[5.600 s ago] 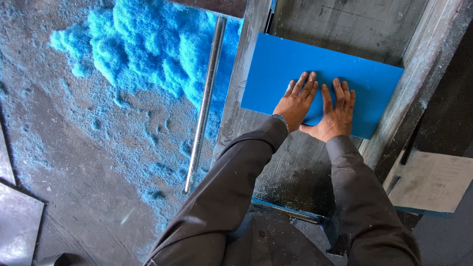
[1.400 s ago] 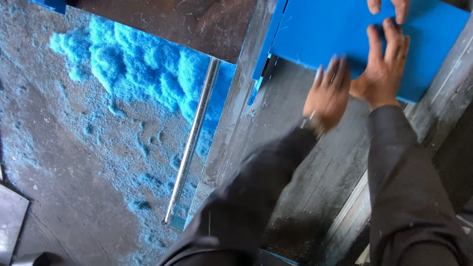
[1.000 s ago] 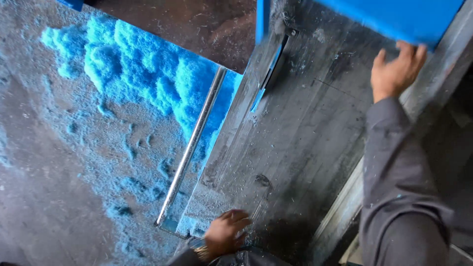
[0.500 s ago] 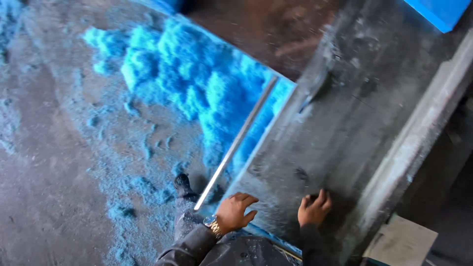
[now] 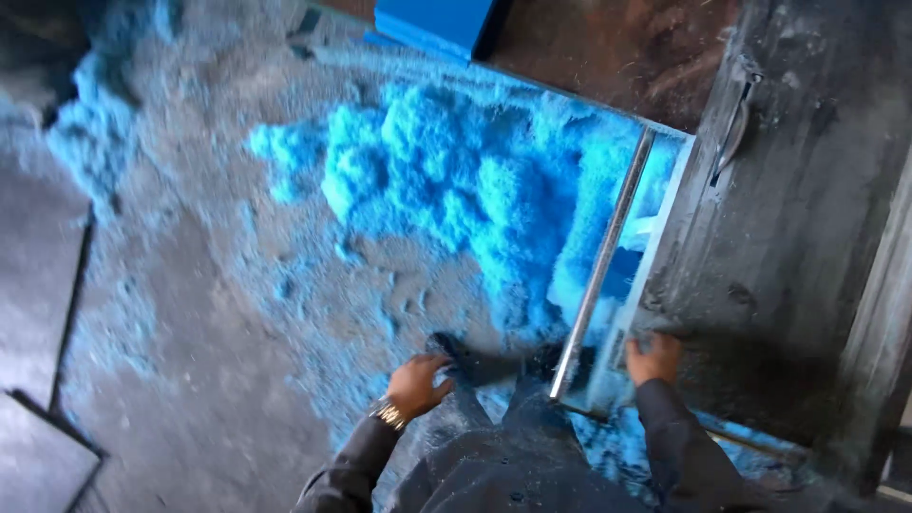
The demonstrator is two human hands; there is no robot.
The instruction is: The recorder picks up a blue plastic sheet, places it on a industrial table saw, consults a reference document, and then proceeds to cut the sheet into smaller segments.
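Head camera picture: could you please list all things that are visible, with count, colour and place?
powder heap: one, bright blue, centre, against the rod
powder dust: a thin blue-grey layer, spread over the floor at left
metal rod: one, silver, slanting from upper right down to the centre bottom
metal table: one, dark grey and dusty, right side
handle: one, dark metal, on the table's upper part
blue board: one, blue, top edge, only partly in view
floor plates: dark grey, far left
wristwatch: one, metallic, on the left wrist
sleeves: two, dark grey, bottom
left hand: near the dusty floor, bottom centre
right hand: at the table's near edge, beside the rod's lower end
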